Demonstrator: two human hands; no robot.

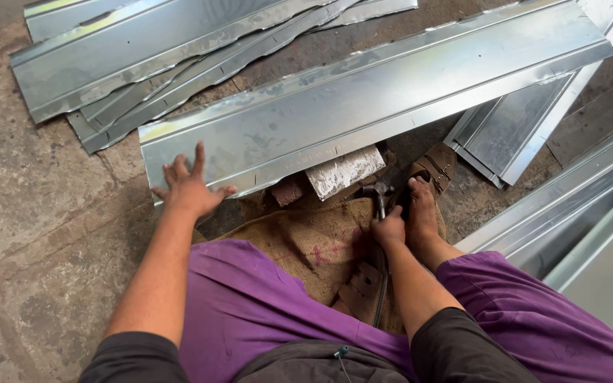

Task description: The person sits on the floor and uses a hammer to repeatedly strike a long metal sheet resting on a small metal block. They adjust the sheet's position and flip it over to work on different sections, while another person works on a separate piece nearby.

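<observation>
A stone floor [30,213] fills the view, rough and stained. Across the middle, running from 8 o'clock up to 2 o'clock, lies a long folded metal sheet [363,106], shiny and dented along its near edge. At 11 o'clock a stack of similar sheets [143,64] lies fanned, and more sheet sections [533,128] sit at 3 o'clock. Below the long sheet a brown sackcloth [306,237] is spread on the floor in front of the person's purple-clad legs. A white block [342,170] rests just under the sheet's near edge, at 12 o'clock from the sackcloth. The left hand [189,186] is released, fingers spread flat, pressing on the sheet's near left corner. The right hand [389,228] is clenched around the handle of a hammer [379,193], whose head points towards the white block. A bare foot [421,209] rests just beside that hand.
</observation>
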